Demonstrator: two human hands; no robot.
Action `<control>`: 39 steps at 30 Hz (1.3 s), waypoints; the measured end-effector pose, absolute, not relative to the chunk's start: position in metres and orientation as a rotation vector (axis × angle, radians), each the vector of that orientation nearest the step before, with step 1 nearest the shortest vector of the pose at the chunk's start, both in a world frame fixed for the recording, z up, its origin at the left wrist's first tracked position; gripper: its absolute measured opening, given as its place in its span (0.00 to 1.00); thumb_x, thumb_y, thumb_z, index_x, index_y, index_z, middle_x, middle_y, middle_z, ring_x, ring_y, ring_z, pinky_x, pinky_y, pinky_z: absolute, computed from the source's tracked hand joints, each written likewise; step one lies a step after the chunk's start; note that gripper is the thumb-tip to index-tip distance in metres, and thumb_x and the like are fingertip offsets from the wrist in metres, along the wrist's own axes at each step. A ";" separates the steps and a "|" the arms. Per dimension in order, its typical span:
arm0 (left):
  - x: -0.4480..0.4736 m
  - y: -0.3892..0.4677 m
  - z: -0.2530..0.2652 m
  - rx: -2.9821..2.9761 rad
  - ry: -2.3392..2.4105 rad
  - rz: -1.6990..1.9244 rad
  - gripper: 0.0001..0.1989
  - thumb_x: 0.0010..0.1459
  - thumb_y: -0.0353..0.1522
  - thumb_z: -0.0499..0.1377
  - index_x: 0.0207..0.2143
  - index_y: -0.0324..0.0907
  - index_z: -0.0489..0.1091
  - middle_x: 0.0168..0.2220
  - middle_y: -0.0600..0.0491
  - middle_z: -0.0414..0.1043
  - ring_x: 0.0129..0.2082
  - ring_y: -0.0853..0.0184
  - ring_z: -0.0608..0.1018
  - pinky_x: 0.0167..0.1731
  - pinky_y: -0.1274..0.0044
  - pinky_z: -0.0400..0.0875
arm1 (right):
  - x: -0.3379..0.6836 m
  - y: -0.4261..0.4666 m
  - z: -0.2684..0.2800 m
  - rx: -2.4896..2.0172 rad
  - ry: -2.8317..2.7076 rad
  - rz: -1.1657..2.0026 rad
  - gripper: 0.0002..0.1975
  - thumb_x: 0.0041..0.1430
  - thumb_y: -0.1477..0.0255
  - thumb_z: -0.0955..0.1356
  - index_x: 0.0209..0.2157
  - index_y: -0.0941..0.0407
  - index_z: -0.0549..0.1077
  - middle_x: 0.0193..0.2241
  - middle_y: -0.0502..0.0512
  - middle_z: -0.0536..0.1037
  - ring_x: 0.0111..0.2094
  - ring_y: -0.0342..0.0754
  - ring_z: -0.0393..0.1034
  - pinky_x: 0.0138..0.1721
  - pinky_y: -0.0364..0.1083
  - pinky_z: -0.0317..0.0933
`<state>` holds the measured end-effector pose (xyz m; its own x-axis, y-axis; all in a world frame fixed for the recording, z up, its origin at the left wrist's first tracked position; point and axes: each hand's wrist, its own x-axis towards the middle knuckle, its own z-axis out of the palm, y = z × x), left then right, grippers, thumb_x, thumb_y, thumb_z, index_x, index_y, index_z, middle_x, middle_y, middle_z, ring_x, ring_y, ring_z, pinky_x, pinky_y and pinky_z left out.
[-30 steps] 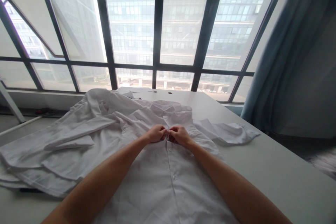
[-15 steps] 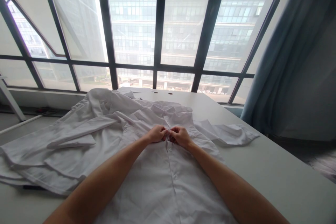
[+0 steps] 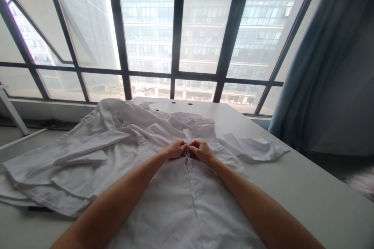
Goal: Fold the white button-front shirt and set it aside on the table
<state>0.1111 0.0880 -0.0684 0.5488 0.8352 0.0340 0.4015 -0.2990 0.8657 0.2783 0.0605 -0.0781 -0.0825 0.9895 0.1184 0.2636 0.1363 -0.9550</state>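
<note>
A white button-up shirt [image 3: 163, 198] lies front side up, its collar toward the window and its hem toward me. My left hand [image 3: 177, 149] pinches the front placket from the left, below the collar. From the right, my right hand [image 3: 201, 151] pinches the same placket, fingertips almost touching those of the left. Whatever button or buttonhole lies between the fingers is hidden. Lower down, a few small buttons show along the placket, where the two front edges lie together. One sleeve [image 3: 260, 148] stretches out to the right.
More white garments [image 3: 73, 163] lie crumpled in a pile on the left. The white table [image 3: 304, 186] runs back to a dark-framed window [image 3: 178, 27]. A blue-grey curtain [image 3: 315, 62] hangs at the right. A white metal frame [image 3: 11, 109] stands at the far left.
Both hands stay at the same spot on the placket, with only a slight shift of the fingers. The shirt lies almost as before.
</note>
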 end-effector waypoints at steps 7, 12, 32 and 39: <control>0.114 0.089 -0.071 1.836 1.063 0.663 0.23 0.61 0.48 0.52 0.25 0.38 0.68 0.19 0.58 0.65 0.14 0.75 0.59 0.17 0.80 0.52 | 0.279 0.065 -0.085 -1.282 -1.623 0.843 0.07 0.51 0.68 0.69 0.27 0.58 0.71 0.20 0.49 0.75 0.20 0.43 0.69 0.20 0.39 0.60; 0.116 0.090 -0.074 1.886 1.129 0.696 0.24 0.58 0.48 0.53 0.21 0.39 0.67 0.17 0.58 0.63 0.16 0.75 0.61 0.19 0.80 0.53 | 0.279 0.066 -0.087 -1.307 -1.675 0.704 0.07 0.51 0.69 0.69 0.27 0.59 0.74 0.22 0.52 0.77 0.23 0.44 0.71 0.23 0.39 0.62; 0.112 0.078 -0.071 2.575 1.565 0.691 0.17 0.64 0.40 0.54 0.47 0.40 0.74 0.48 0.43 0.76 0.51 0.54 0.74 0.51 0.67 0.66 | 0.280 0.064 -0.077 -1.483 -1.789 0.447 0.07 0.57 0.70 0.65 0.29 0.57 0.73 0.26 0.54 0.78 0.28 0.48 0.72 0.32 0.43 0.64; 0.103 0.089 -0.078 2.412 1.764 0.219 0.34 0.66 0.50 0.43 0.68 0.40 0.54 0.71 0.42 0.45 0.70 0.48 0.47 0.64 0.49 0.39 | 0.337 0.079 -0.076 -2.125 -1.875 -0.033 0.27 0.67 0.60 0.61 0.62 0.60 0.66 0.63 0.70 0.64 0.63 0.65 0.57 0.62 0.65 0.47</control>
<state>0.1029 0.0894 -0.0776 0.2995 0.9535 0.0321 0.9324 -0.2997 0.2022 0.3370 0.0785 -0.0759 0.1450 0.9653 0.2172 0.9723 -0.0984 -0.2119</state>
